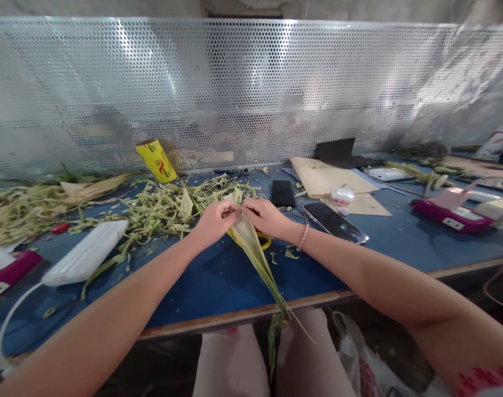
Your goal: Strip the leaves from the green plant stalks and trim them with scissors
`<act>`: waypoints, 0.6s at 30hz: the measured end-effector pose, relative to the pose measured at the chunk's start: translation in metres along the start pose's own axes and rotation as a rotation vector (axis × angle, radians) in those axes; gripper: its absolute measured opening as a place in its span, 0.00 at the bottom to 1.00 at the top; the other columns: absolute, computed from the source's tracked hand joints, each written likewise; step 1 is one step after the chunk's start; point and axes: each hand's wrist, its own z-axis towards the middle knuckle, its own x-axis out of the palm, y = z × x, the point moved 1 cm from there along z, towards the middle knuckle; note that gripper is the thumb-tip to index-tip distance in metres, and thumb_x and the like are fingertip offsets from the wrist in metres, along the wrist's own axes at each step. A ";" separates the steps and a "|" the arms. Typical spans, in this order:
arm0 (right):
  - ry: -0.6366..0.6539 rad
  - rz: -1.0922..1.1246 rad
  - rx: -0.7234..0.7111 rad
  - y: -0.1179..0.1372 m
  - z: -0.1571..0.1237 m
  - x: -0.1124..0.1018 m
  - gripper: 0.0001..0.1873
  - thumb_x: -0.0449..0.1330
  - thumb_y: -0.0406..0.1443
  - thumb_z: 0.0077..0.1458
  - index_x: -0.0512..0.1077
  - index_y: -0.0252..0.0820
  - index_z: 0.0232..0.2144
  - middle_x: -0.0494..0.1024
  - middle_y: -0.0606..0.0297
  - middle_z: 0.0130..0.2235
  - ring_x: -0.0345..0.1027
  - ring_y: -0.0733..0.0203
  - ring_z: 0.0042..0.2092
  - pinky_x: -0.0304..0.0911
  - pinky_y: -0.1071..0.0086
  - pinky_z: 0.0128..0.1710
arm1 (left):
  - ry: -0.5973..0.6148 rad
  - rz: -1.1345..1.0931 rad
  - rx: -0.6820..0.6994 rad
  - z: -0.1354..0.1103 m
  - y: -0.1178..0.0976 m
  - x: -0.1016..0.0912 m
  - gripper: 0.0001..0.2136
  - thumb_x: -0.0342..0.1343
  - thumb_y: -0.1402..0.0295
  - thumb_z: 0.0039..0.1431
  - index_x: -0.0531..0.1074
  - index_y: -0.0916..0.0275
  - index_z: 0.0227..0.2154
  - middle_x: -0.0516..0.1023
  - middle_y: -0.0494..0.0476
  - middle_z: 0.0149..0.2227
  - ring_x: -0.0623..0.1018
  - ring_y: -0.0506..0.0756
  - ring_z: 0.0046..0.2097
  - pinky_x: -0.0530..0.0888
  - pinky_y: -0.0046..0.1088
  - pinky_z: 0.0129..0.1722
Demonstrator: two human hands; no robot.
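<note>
A long, pale green corn husk (253, 248) hangs from between my hands, its narrow tip drooping over the front edge of the blue table (210, 292). My left hand (216, 221) pinches the husk's upper end with thumb and fingers pressed together. Right beside it, my right hand (270, 218) grips the same end, with the fingertips of both hands almost touching. A yellow ring-like handle (265, 241) shows on the table behind the husk, partly hidden. Behind my left hand lies a heap of shredded husk pieces (160, 207).
A perforated metal screen (243, 71) stands along the back. A yellow tube (157, 160) leans near it. A phone (334, 221), a black case (283, 193) and brown card (330, 176) lie to the right. A white power bank (86, 252) and purple power strips (454, 215) flank my arms.
</note>
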 end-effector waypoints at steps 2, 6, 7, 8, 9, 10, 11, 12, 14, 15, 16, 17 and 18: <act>0.017 0.004 0.000 0.000 0.000 0.000 0.11 0.45 0.31 0.53 0.51 0.41 0.20 0.55 0.72 0.20 0.51 0.70 0.24 0.46 0.74 0.26 | 0.009 0.011 0.000 -0.001 -0.001 0.001 0.08 0.48 0.65 0.49 0.67 0.65 0.25 0.72 0.53 0.24 0.72 0.51 0.28 0.68 0.28 0.30; 0.039 -0.011 0.000 0.000 0.000 -0.001 0.11 0.44 0.31 0.53 0.51 0.41 0.20 0.55 0.72 0.20 0.51 0.69 0.24 0.46 0.74 0.26 | 0.013 0.035 -0.009 -0.002 -0.004 0.002 0.08 0.48 0.65 0.49 0.68 0.65 0.26 0.73 0.54 0.24 0.72 0.51 0.28 0.67 0.28 0.30; 0.042 -0.013 -0.006 0.001 0.000 -0.001 0.10 0.44 0.31 0.52 0.51 0.41 0.20 0.55 0.72 0.20 0.51 0.70 0.24 0.46 0.74 0.26 | 0.010 0.041 -0.013 -0.002 -0.005 0.002 0.08 0.48 0.65 0.49 0.68 0.65 0.26 0.72 0.54 0.24 0.71 0.51 0.27 0.67 0.27 0.29; 0.046 -0.014 -0.015 0.001 0.000 -0.002 0.10 0.44 0.31 0.52 0.51 0.41 0.20 0.55 0.72 0.20 0.51 0.70 0.24 0.46 0.74 0.26 | 0.004 0.048 -0.016 -0.003 -0.006 0.002 0.08 0.48 0.66 0.49 0.67 0.65 0.25 0.72 0.54 0.24 0.71 0.51 0.27 0.67 0.27 0.29; 0.046 -0.014 -0.023 0.001 0.000 -0.002 0.10 0.45 0.31 0.52 0.51 0.41 0.20 0.54 0.72 0.20 0.51 0.70 0.24 0.46 0.75 0.26 | -0.002 0.053 -0.019 -0.004 -0.007 0.002 0.07 0.48 0.66 0.49 0.67 0.65 0.25 0.72 0.54 0.24 0.71 0.51 0.27 0.67 0.27 0.29; 0.045 -0.013 -0.029 0.002 0.000 -0.003 0.10 0.45 0.31 0.52 0.51 0.41 0.19 0.54 0.72 0.20 0.50 0.70 0.23 0.46 0.75 0.26 | -0.010 0.058 -0.021 -0.004 -0.008 0.002 0.07 0.48 0.66 0.49 0.67 0.65 0.25 0.72 0.53 0.23 0.71 0.50 0.26 0.66 0.27 0.28; 0.043 -0.009 -0.033 0.001 0.000 -0.003 0.10 0.45 0.31 0.51 0.50 0.41 0.19 0.53 0.72 0.20 0.50 0.70 0.23 0.46 0.75 0.26 | -0.017 0.062 -0.019 -0.005 -0.009 0.002 0.07 0.48 0.67 0.49 0.67 0.65 0.25 0.71 0.53 0.23 0.70 0.50 0.26 0.66 0.26 0.28; 0.045 -0.003 -0.035 0.001 0.000 -0.004 0.10 0.45 0.31 0.51 0.50 0.41 0.19 0.53 0.72 0.20 0.50 0.70 0.23 0.45 0.75 0.26 | -0.021 0.068 -0.016 -0.005 -0.010 0.002 0.07 0.48 0.67 0.49 0.67 0.65 0.24 0.71 0.52 0.22 0.70 0.50 0.25 0.65 0.26 0.27; 0.054 0.013 -0.035 -0.001 0.000 -0.004 0.10 0.45 0.31 0.51 0.50 0.41 0.19 0.52 0.72 0.20 0.49 0.70 0.23 0.45 0.75 0.26 | -0.025 0.086 -0.004 -0.006 -0.012 0.002 0.06 0.48 0.67 0.49 0.66 0.64 0.24 0.69 0.51 0.21 0.68 0.49 0.24 0.63 0.24 0.25; 0.062 0.019 -0.034 -0.002 0.000 -0.005 0.10 0.45 0.31 0.51 0.51 0.41 0.19 0.53 0.72 0.20 0.49 0.70 0.23 0.45 0.75 0.26 | -0.026 0.094 0.006 -0.007 -0.013 0.002 0.06 0.48 0.67 0.49 0.66 0.64 0.23 0.68 0.51 0.20 0.67 0.48 0.23 0.62 0.24 0.24; 0.071 0.024 -0.035 -0.002 0.000 -0.005 0.10 0.46 0.31 0.50 0.52 0.41 0.19 0.53 0.72 0.20 0.49 0.70 0.23 0.45 0.75 0.25 | -0.030 0.101 0.017 -0.007 -0.014 0.002 0.06 0.48 0.68 0.49 0.66 0.64 0.23 0.67 0.50 0.19 0.66 0.48 0.23 0.62 0.23 0.23; 0.077 0.027 -0.035 -0.003 0.000 -0.006 0.09 0.46 0.31 0.50 0.53 0.41 0.19 0.53 0.72 0.20 0.49 0.70 0.23 0.45 0.75 0.25 | -0.034 0.106 0.027 -0.007 -0.015 0.002 0.06 0.48 0.68 0.49 0.66 0.64 0.22 0.67 0.50 0.19 0.66 0.48 0.23 0.61 0.23 0.23; 0.082 0.030 -0.033 -0.003 0.000 -0.006 0.09 0.46 0.31 0.50 0.53 0.40 0.19 0.53 0.72 0.20 0.49 0.70 0.23 0.45 0.75 0.25 | -0.040 0.112 0.035 -0.008 -0.016 0.002 0.05 0.48 0.69 0.49 0.66 0.64 0.22 0.67 0.50 0.19 0.66 0.48 0.22 0.61 0.23 0.23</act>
